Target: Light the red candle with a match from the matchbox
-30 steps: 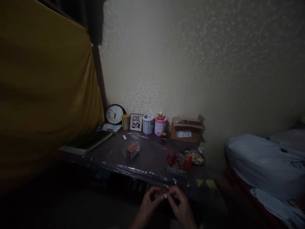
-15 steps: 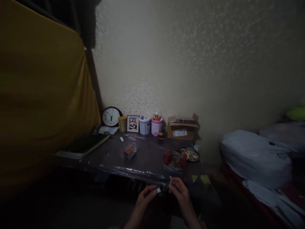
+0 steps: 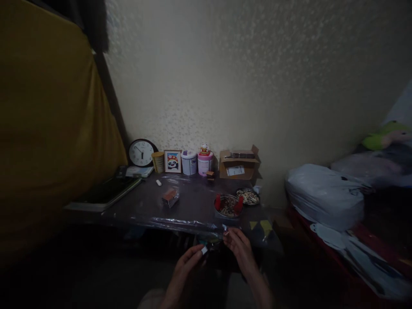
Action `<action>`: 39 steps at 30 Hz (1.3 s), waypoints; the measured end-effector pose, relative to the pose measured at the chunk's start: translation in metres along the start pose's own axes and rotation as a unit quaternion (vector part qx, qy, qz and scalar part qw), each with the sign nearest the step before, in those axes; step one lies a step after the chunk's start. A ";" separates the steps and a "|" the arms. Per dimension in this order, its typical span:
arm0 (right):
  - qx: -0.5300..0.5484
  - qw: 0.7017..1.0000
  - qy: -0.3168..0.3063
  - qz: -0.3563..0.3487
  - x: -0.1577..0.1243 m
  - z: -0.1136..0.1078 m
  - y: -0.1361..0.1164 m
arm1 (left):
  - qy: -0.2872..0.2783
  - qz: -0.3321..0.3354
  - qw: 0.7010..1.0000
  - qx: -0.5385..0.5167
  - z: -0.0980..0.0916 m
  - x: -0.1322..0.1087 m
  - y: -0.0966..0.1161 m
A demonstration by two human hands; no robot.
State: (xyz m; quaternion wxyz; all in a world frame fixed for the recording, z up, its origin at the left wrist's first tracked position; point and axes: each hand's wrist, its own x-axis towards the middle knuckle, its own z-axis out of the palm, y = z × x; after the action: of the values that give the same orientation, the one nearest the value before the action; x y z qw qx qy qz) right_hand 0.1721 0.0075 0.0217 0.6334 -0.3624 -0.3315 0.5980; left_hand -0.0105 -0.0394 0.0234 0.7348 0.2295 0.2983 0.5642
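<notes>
My left hand (image 3: pixel 188 264) is closed in a pinch on a small white piece (image 3: pixel 204 249), just in front of the table's near edge. Higher and to the right, my right hand (image 3: pixel 240 249) pinches a small, thin pale piece (image 3: pixel 225 231); its kind is too small and dim to tell. A gap separates the two hands. Beyond the right hand stands a round metal bowl (image 3: pixel 216 211) with two red handles and small mixed bits inside. Yellow paper pieces (image 3: pixel 265 226) lie to the right of that hand.
The table (image 3: pixel 189 199) has a shiny clear cover. On it are a plastic-wrapped block (image 3: pixel 170 196), a small white object (image 3: pixel 159 183) and a dish of pale strips (image 3: pixel 247 196). At the back stand a clock (image 3: pixel 141 153), tins (image 3: pixel 189 163) and a cardboard box (image 3: pixel 240 165).
The view has turned slightly right and down, so the table items sit further left and higher. Both hands remain pinched, and appear a little further left and up in the picture.
</notes>
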 end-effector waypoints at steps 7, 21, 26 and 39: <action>-0.058 0.998 0.013 -0.004 -0.006 0.001 0.005 | 0.029 0.011 1.000 0.003 -0.003 -0.002 -0.005; -0.271 0.943 0.013 -0.191 -0.035 0.036 -0.007 | 0.031 0.041 0.998 0.032 0.004 -0.005 0.004; -0.337 0.891 0.030 -0.304 -0.042 0.044 -0.008 | 0.034 0.047 0.997 0.058 0.011 -0.005 0.010; -0.455 0.766 -0.027 -0.453 -0.049 0.038 0.000 | 0.022 0.090 0.989 0.114 0.009 -0.004 0.006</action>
State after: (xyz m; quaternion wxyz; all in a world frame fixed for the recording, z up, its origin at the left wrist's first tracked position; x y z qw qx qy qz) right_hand 0.1366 -0.0388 0.0424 0.5822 -0.3997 -0.7073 0.0297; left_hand -0.0090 -0.0420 0.0350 0.6434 0.3251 0.3544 0.5956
